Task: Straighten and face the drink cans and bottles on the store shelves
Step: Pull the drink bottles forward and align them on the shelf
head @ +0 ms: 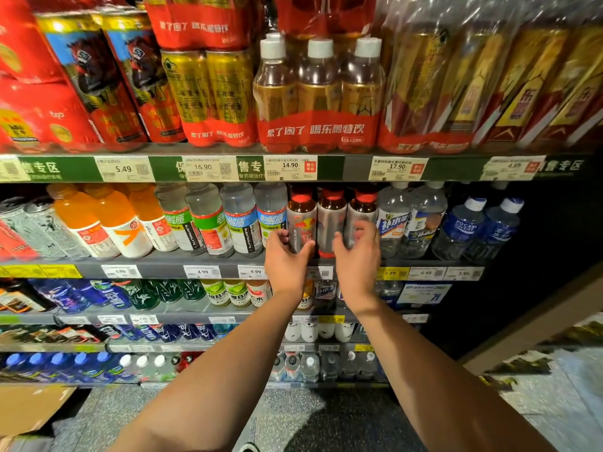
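As both hands [321, 256] grip red-capped bottles [331, 220], shelf edge [163, 267] apparently near

Three red-capped bottles [331, 220] upright, side by side – middle shelf [163, 261] – front edge

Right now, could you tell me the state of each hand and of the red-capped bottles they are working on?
left hand: grips the left red-capped bottle, which stands upright with its label forward.
right hand: fingers curled round the right red-capped bottle, upright.
middle red-capped bottle: upright, between the hands; contact unclear.
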A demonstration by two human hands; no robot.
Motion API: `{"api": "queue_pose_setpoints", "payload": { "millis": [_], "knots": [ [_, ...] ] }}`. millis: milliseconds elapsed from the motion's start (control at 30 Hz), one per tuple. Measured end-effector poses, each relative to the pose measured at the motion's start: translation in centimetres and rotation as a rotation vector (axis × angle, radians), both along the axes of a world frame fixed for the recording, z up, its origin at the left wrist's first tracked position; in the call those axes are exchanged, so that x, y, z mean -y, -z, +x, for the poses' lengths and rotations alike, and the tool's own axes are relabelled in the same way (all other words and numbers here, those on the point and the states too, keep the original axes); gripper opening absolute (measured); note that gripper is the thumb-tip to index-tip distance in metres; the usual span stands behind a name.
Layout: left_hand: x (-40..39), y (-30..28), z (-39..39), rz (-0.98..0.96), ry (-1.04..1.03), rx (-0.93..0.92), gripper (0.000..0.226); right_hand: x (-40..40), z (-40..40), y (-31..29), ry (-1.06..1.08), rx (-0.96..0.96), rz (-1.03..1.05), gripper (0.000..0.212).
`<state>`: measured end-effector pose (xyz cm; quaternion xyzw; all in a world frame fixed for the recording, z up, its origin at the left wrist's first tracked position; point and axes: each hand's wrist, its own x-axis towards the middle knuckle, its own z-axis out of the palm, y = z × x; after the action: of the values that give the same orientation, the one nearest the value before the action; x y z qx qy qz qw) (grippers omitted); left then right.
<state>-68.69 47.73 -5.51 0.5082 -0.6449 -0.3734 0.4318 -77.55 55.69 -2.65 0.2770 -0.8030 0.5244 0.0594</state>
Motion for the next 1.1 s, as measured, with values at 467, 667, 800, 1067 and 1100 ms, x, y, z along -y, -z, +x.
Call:
{"api": "queue_pose_setpoints", "payload": {
  "millis": [467,667,800,1067,1100],
  "knots": [
    [-1.0,-0.4,-0.8,0.020,-0.041,-0.031,0.037,-1.6,-1.9,2.8,0.046,0.150,-0.016,0.033],
    [-4.5,-0.7,-2.9,-0.028,0.081,-0.146,0.026,-3.7,-3.1,3.3,0.067,0.170,-0.076,0.027],
    [-6.5,-1.1,-5.5,-0.061,0.235,-0.170,0.026,-5.7,-5.3,2.9,0.147,0.109,-0.073,0.038],
    [-10.2,-1.5,-10.1,0.044,0.403,-0.021,0.064,-8.1,-9.8,1.5,0.185,0.133,-0.052,0.050],
    [-10.5,-1.3,-10.4,0.062,0.392,-0.027,0.067,-8.2,-10.0,1.5,0.180,0.149,-0.051,0.052]
  ]
}}
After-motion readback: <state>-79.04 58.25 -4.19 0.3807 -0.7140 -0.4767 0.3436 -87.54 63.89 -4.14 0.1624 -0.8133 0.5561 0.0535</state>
